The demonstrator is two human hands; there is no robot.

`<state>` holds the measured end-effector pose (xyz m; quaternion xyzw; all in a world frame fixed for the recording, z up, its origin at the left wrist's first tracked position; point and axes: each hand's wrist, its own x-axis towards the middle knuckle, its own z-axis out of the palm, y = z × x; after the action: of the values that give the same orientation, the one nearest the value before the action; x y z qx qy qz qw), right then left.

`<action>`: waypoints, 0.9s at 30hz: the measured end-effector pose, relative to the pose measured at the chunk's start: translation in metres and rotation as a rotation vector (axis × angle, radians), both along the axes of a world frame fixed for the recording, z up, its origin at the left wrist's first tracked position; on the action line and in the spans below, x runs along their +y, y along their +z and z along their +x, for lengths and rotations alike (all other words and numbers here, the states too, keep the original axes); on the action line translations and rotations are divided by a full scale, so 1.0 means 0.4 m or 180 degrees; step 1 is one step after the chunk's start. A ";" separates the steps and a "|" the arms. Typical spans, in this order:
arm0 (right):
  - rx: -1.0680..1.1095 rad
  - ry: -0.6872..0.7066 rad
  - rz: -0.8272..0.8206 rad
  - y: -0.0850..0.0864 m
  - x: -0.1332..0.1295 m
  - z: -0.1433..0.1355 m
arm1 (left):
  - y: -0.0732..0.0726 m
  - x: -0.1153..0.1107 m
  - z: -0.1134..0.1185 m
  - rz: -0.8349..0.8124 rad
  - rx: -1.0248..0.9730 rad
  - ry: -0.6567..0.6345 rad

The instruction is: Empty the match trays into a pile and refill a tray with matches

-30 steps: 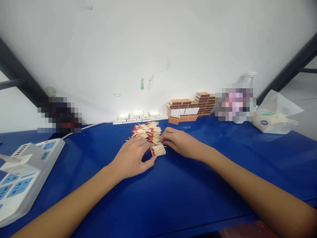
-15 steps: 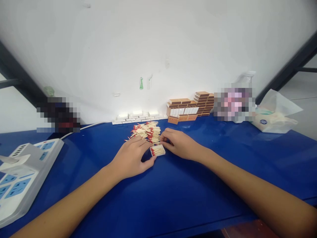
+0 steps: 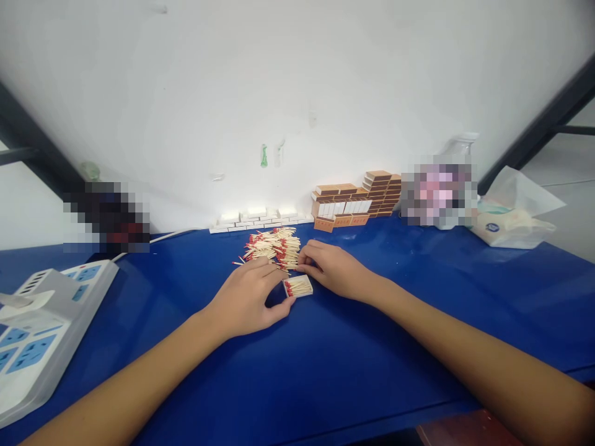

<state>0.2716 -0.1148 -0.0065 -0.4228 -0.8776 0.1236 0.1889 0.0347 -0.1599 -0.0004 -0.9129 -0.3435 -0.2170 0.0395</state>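
The work looks partway along. A small white tray [image 3: 304, 294] lies on the blue table [image 3: 279, 371] between the person's hands, with a layer of matches [image 3: 300, 285] inside, red heads to the left. A much larger heap of matches [image 3: 287, 248] is still loose just behind it. Behind the heap, along the wall, white trays [image 3: 255, 220] and brown matchboxes [image 3: 344, 214] stand stacked; whether these are filled cannot be told.

The left hand [image 3: 248, 297] is half open, thumb and forefinger at the tray's left end; whether they grip it is unclear. The right hand [image 3: 332, 269] is curled, thumb and forefinger close together at the heap's right edge; whether it pinches a match cannot be told.
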 end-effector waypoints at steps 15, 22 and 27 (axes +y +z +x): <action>-0.0107 0.0070 0.0010 0.007 0.006 0.009 | -0.005 -0.004 0.003 -0.0049 -0.0016 -0.0022; -0.0236 0.0061 0.0066 -0.002 0.015 0.018 | -0.007 -0.004 0.002 0.0021 -0.0019 0.0012; -0.0265 0.0061 0.0089 -0.003 0.016 0.021 | -0.008 0.003 0.000 0.0063 -0.0006 0.0072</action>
<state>0.2799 -0.1085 -0.0079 -0.4165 -0.8904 0.0955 0.1569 0.0346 -0.1587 -0.0037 -0.9083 -0.3517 -0.2207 0.0507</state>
